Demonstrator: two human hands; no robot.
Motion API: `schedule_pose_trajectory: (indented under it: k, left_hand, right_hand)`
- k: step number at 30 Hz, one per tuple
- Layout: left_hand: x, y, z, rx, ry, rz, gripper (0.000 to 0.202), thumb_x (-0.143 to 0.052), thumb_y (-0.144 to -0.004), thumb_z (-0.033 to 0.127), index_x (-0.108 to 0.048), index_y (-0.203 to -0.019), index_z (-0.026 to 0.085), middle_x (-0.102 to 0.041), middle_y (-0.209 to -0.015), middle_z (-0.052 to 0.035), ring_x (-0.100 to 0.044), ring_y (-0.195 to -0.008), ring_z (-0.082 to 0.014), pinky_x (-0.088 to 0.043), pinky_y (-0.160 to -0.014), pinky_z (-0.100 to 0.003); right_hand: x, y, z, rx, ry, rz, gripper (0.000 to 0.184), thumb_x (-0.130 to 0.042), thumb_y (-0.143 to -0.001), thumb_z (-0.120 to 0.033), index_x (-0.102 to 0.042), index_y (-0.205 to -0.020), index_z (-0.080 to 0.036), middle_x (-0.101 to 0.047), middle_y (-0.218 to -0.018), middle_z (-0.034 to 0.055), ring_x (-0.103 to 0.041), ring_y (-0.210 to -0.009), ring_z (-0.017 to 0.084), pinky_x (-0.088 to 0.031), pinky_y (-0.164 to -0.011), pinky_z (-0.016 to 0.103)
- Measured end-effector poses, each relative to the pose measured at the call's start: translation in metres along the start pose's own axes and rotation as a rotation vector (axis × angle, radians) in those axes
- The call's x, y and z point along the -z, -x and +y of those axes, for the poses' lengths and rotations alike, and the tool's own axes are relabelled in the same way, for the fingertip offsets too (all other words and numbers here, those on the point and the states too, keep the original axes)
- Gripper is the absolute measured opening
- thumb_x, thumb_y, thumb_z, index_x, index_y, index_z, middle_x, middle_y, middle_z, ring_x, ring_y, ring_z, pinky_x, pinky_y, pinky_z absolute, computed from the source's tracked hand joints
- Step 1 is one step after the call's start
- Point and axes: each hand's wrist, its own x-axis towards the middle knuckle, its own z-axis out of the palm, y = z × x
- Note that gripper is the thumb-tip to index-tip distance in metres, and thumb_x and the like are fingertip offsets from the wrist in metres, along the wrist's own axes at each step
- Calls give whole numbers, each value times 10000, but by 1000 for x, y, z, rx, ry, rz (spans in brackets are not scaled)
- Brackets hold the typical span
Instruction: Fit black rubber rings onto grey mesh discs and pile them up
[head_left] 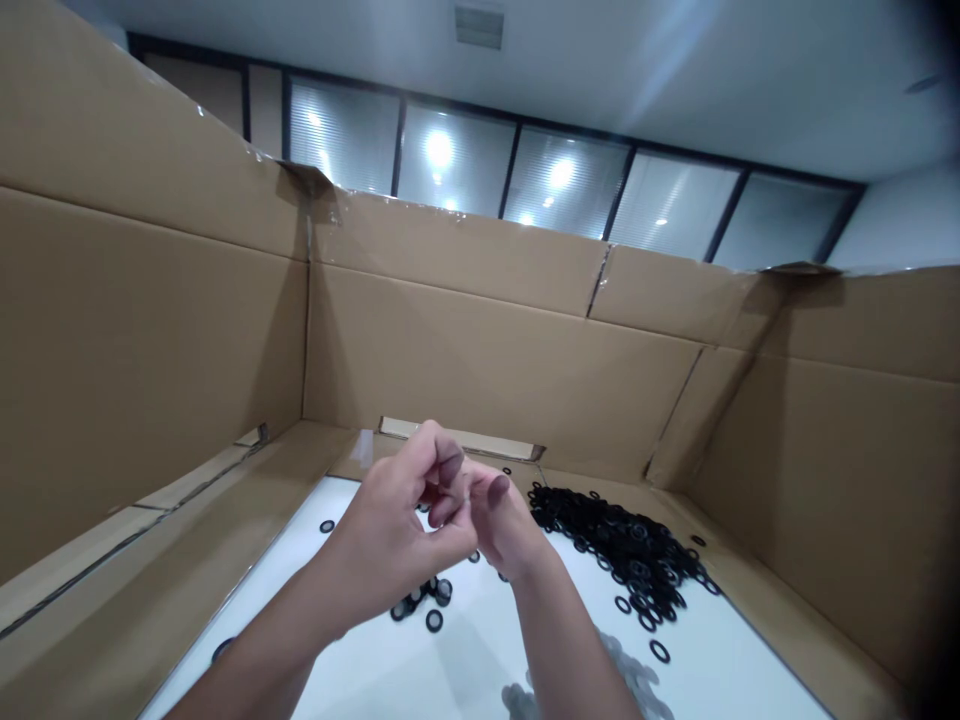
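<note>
My left hand (409, 520) is raised over the white surface (465, 665), its fingers curled in and pinched. Pressed against it, my right hand (506, 525) has its thumb bent inward, and its other fingers are partly hidden behind the left. Whatever sits between the fingertips is too small and covered to make out. A heap of black rings (630, 550) lies to the right of the hands. Below the left hand is a small cluster of black rings with pale grey centres (434, 621). Translucent grey discs (634, 675) are piled by the right forearm, which partly covers them.
Tall cardboard walls (465, 350) stand on the left, far and right sides. A slot (465, 438) is cut low in the far wall. Single rings lie apart, one at the left (327, 526) and another near the heap (659, 652).
</note>
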Motion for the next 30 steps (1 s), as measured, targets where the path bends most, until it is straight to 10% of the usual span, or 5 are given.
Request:
schedule_pose_trajectory:
  k: [19, 30]
  left_hand:
    - [4, 5, 4, -151, -115, -66, 191, -552, -835, 38, -516, -831, 225, -556, -781, 33, -499, -673, -113, -432, -596, -232]
    - [3, 6, 10, -50, -206, -231, 188, -460, -1002, 223, -606, -1104, 283, -684, -1080, 10, -581, -699, -103, -470, -598, -212]
  right_hand:
    - [7, 5, 10, -61, -137, 16, 832, -470, -626, -974, -677, -707, -173, -626, -826, 111, -582, -820, 265, -521, -743, 386]
    - [5, 5, 4, -155, -282, -91, 963, -592, -584, -925, -656, -1179, -171, -645, -717, 39, -625, -655, 209, -485, -587, 288]
